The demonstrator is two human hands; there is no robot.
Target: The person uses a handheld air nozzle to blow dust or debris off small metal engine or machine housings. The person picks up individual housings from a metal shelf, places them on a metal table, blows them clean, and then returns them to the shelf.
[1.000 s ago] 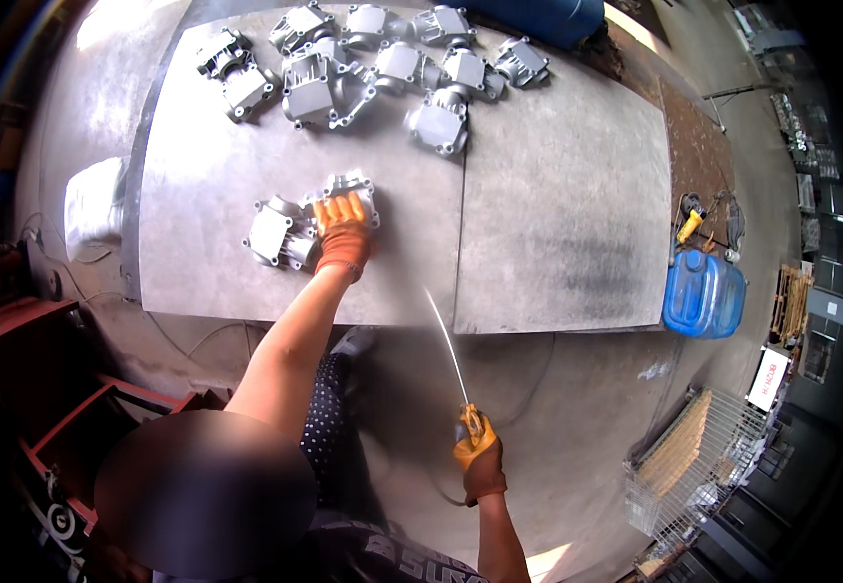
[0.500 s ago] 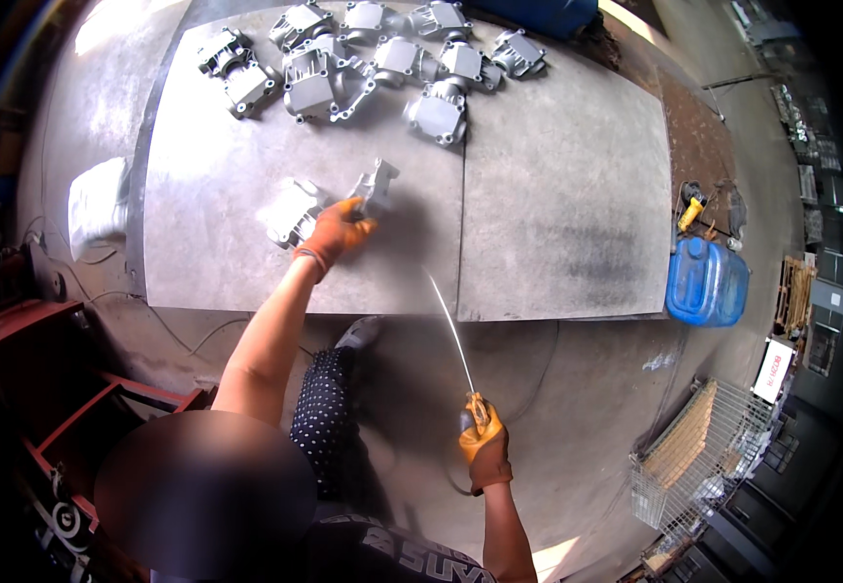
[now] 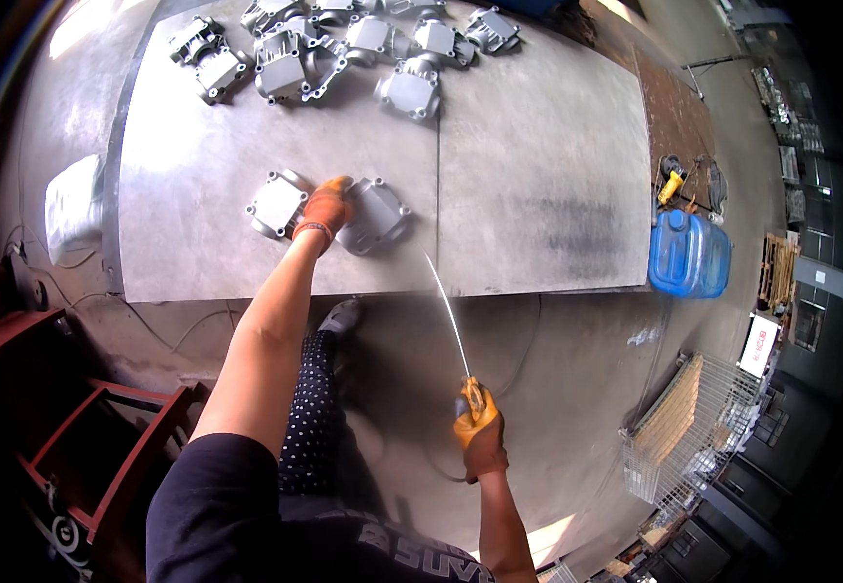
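At the centre left of the frame, a person's gloved left hand (image 3: 325, 210) reaches onto a grey table (image 3: 538, 146), fingers bent together over the middle of a silver metal casting (image 3: 376, 219). Its two box-like ends show on either side of the hand, near the table's lower edge. At lower centre, the gloved right hand (image 3: 481, 429) has its fingers curled around the handle of a thin-nozzled tool (image 3: 447, 309), whose tip points up and left, just beside the casting, apart from it. Similar castings (image 3: 280, 70) cluster at upper left; a blue jug (image 3: 690, 255) stands at right.
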